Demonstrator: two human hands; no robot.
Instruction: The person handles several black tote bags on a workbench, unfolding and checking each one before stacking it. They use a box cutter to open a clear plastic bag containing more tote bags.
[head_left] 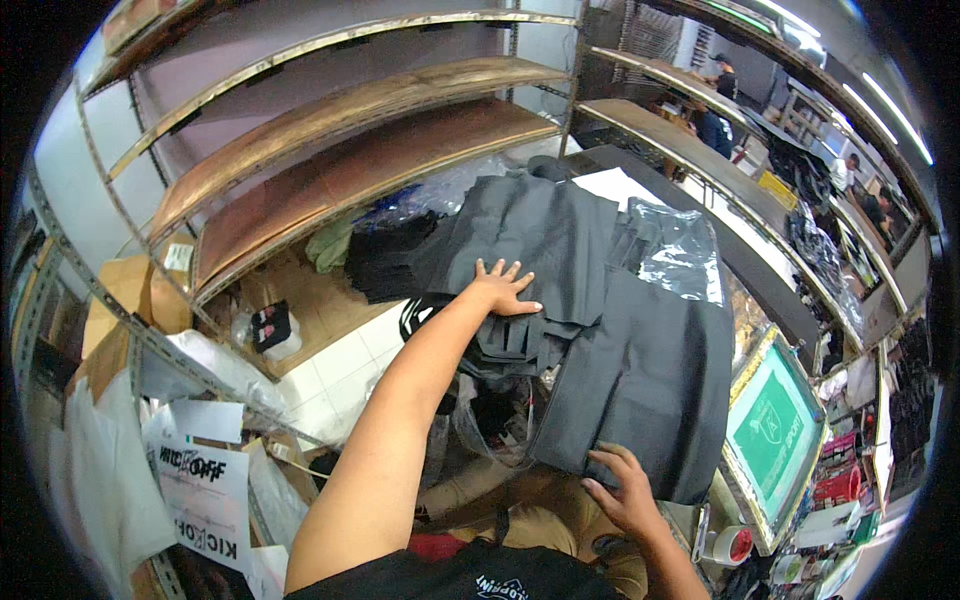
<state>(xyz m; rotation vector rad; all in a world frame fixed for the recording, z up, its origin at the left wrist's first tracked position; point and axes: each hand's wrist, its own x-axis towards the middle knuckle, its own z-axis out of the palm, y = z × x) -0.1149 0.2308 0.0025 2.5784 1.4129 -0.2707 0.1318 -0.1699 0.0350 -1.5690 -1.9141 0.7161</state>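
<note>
My left hand [505,290] lies flat with its fingers spread on a stack of black fabric pieces [535,225], which look like cut panels or bags. Nearer to me and to the right, another pile of black fabric pieces [650,370] is spread out. At its near edge is my right hand [630,490], fingers and thumb apart, touching the lower corner. I cannot see anything held in either hand. Behind the right pile lies a clear plastic bag [680,250] with dark contents.
A framed printing screen [770,425] with green mesh stands to the right, near a white tape roll [735,545]. Metal racks with wooden shelves [370,150] rise beyond the pile. Cardboard boxes [150,300] and a printed sheet [205,500] are at left. Other people [715,130] are at the far right.
</note>
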